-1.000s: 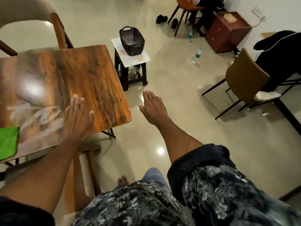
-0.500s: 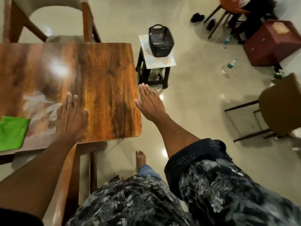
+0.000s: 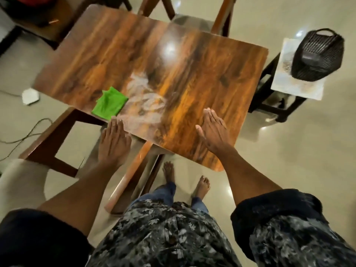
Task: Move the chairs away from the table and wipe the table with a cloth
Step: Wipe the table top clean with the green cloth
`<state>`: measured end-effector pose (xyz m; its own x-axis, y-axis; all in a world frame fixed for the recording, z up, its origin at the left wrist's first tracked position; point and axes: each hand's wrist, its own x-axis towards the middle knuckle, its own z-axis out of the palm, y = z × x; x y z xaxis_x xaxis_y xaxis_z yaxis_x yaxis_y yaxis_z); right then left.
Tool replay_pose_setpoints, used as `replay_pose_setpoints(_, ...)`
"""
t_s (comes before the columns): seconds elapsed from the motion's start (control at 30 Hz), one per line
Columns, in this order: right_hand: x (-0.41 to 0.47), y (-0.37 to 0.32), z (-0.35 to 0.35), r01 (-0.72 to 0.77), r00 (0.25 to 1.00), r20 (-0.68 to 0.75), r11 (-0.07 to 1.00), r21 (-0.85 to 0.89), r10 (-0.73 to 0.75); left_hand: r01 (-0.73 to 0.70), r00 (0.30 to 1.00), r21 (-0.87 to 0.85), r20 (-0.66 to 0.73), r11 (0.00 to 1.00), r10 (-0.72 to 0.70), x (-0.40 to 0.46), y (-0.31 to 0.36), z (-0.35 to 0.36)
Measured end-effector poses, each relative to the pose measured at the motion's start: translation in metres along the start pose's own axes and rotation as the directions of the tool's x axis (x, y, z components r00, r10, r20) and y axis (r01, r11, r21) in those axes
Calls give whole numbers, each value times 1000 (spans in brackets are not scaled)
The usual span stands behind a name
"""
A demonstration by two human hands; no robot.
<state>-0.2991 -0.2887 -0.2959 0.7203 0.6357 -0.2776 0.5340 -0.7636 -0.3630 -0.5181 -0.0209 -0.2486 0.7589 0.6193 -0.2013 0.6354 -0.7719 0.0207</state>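
With both hands empty and fingers spread, left hand [image 3: 115,140] at the table [image 3: 192,78] edge just short of the cloth [image 3: 109,103], right hand [image 3: 214,132] flat above the wood: best pull clear the near chair [image 3: 133,170] before wiping.

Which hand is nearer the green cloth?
Left. The left hand sits just below the green cloth at the table edge; the right hand is well to its right.

the table [image 3: 192,60] top is glossy wood-grain, mirroring a lamp, with a dull whitish smear in the middle. the green cloth [image 3: 109,102] looks soft and matt. the near chair [image 3: 133,174] has a polished wooden frame. the basket [image 3: 317,54] is black woven-look plastic. the floor [image 3: 308,160] is shiny pale tile.
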Motion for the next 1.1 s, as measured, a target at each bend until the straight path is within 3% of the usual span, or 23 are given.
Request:
replay_pose_setpoints(0.2,24,-34,16,18,997,71,1000,-24,-16,114,990,2,79,994,-113,14,-51,6)
replay_pose_setpoints(0.53,82,-107,49,44,996,77,995,-93,-37,74,994,-65,82,995,-69,84,-133,54)
replay_pose_setpoints(0.73,163,-202,110,236,966,121,969,-68,-227,24,999,-140,-34,990,-30,173,-169,80)
replay_pose_setpoints(0.87,257,-287,169,340,940,-67,937,76,-335,-42,984,-226,-176,973,2,248,-200,114)
replay_pose_setpoints(0.97,300,-333,195,357,930,-134,927,115,-342,-85,972,-274,-235,958,19,271,-216,131)
replay_pose_setpoints(1.1,318,-352,235,251,962,-132,965,79,-240,-64,965,-370,-260,927,-37,285,-229,152)
